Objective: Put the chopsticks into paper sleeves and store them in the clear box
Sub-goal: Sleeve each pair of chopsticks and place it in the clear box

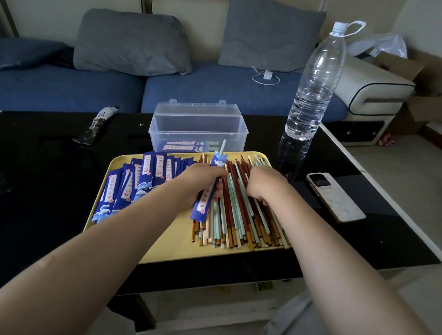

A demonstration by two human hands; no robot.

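A left hand grips a dark blue paper sleeve printed with white waves and a pale label strip, a mint-green chopstick tip poking from its top, above a yellow plastic tray on the glossy black worktop. The right hand curls down onto the tray's loose pile of red-brown, mint and pale wooden chopsticks; I cannot tell whether its grip holds any. More empty blue sleeves fan across the tray's left side, and the clear lidded plastic box behind holds a few filled sleeves.
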